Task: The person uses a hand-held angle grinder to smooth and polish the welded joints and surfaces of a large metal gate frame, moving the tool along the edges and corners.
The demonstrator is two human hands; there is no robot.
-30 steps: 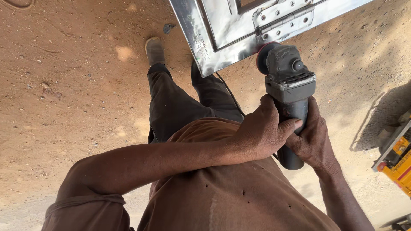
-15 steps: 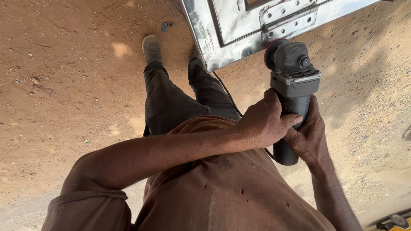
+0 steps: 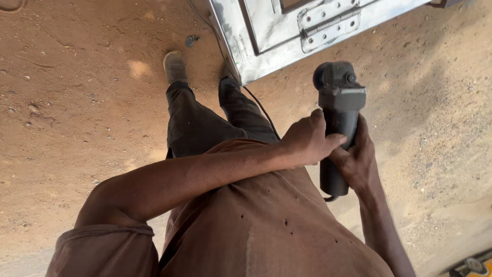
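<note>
I hold a dark grey angle grinder [image 3: 339,110] upright in both hands, its head pointing away from me. My left hand [image 3: 306,139] wraps the body from the left; my right hand [image 3: 356,159] grips it from the right and below. The grinder head is clear of the shiny metal panel [image 3: 266,28], which lies on the ground ahead and has a hinge plate [image 3: 328,23] bolted to it. A thin black cable [image 3: 259,105] runs past my legs toward the panel.
Sandy, reddish ground lies all around. My shoes [image 3: 175,65] stand just short of the panel's near corner. A yellow and black object [image 3: 471,264] shows at the bottom right edge.
The grinder has pulled back from the panel's edge and now sits lower right of it. The view shifted, and the yellow object at the right moved toward the bottom corner.
</note>
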